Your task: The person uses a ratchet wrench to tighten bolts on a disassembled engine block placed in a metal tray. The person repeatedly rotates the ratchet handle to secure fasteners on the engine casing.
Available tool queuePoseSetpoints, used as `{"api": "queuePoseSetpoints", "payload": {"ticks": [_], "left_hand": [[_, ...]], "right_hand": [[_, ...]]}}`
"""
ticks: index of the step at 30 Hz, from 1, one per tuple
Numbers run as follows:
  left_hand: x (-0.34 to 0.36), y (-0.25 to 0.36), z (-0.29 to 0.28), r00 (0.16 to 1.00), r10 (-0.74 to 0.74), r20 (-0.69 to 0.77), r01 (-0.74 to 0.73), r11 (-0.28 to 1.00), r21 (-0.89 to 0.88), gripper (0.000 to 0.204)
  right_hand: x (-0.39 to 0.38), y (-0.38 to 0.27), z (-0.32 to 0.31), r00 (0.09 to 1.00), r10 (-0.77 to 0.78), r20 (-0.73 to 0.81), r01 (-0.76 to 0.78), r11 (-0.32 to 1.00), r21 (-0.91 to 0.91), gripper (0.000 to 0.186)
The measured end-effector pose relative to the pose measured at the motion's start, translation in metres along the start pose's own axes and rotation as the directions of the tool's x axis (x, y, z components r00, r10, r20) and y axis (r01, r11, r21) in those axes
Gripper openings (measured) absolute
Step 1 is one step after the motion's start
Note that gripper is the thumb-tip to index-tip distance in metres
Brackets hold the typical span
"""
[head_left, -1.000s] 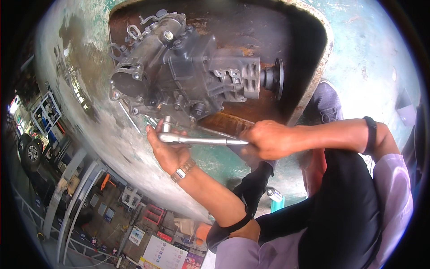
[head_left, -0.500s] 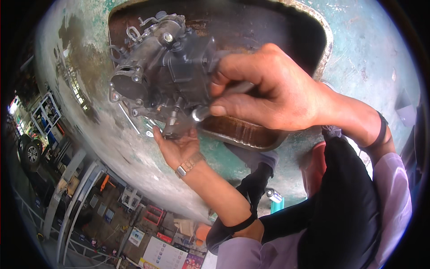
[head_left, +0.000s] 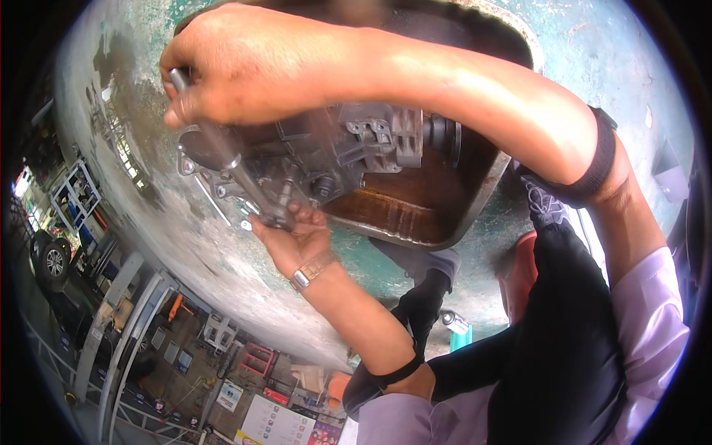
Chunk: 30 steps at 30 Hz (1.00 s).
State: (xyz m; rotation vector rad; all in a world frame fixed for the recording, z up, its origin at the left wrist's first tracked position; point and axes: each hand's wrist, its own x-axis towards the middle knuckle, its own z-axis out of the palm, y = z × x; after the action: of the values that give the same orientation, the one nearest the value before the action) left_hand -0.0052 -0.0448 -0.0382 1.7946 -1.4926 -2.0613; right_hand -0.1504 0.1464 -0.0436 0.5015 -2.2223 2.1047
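Observation:
My right hand point(head_left: 245, 70) reaches across to the left, fingers closed round the end of a ratchet wrench handle point(head_left: 241, 174), which is blurred by motion. At the tool's other end my left hand point(head_left: 300, 241), with a watch on its wrist, curls its fingers round the head from below. A bright metal socket point(head_left: 286, 190) runs up from that head to the dark grey engine unit point(head_left: 382, 137). My right forearm hides much of the unit's upper part. Whether the socket sits on a bolt cannot be made out.
The engine unit lies in a rusty metal tray point(head_left: 437, 239) on a worn green surface point(head_left: 601, 44). Thin metal tools point(head_left: 213, 200) lie left of the unit. A spray can point(head_left: 455, 322), a red container point(head_left: 519, 278) and my legs are below. Shop clutter and a wheel point(head_left: 53, 261) stand lower left.
My right hand has swung the ratchet handle from the right side over to the left, its forearm now crossing the engine unit. My left hand stays at the tool's head.

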Motion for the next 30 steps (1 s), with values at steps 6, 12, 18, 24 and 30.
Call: {"api": "queuePoseSetpoints", "payload": {"ticks": [6, 12, 18, 24, 30], "left_hand": [[-0.003, -0.016, 0.018, 0.984, 0.134, -0.120, -0.120, 0.986, 0.116, 0.066], [-0.001, -0.006, 0.011, 0.994, 0.106, -0.037, -0.099, 0.982, 0.159, 0.081], [0.009, -0.005, 0.001, 0.986, 0.164, 0.000, -0.158, 0.948, 0.278, 0.089], [0.012, -0.002, 0.002, 0.931, 0.354, 0.094, -0.356, 0.817, 0.452, 0.092], [0.020, -0.001, 0.003, 0.888, 0.427, 0.169, -0.444, 0.705, 0.552, 0.090]], "right_hand": [[-0.016, 0.006, -0.021, 0.992, 0.093, -0.090, -0.081, 0.988, 0.129, 0.028], [-0.038, -0.027, -0.057, 0.963, 0.257, 0.076, -0.267, 0.948, 0.173, 0.029], [-0.085, -0.018, -0.068, 0.877, 0.457, 0.148, -0.437, 0.887, -0.152, 0.022], [-0.185, 0.007, -0.053, 0.795, 0.473, 0.380, -0.503, 0.864, -0.021, 0.018], [-0.229, 0.000, 0.035, 0.446, 0.535, 0.717, -0.432, 0.831, -0.351, 0.027]]}}
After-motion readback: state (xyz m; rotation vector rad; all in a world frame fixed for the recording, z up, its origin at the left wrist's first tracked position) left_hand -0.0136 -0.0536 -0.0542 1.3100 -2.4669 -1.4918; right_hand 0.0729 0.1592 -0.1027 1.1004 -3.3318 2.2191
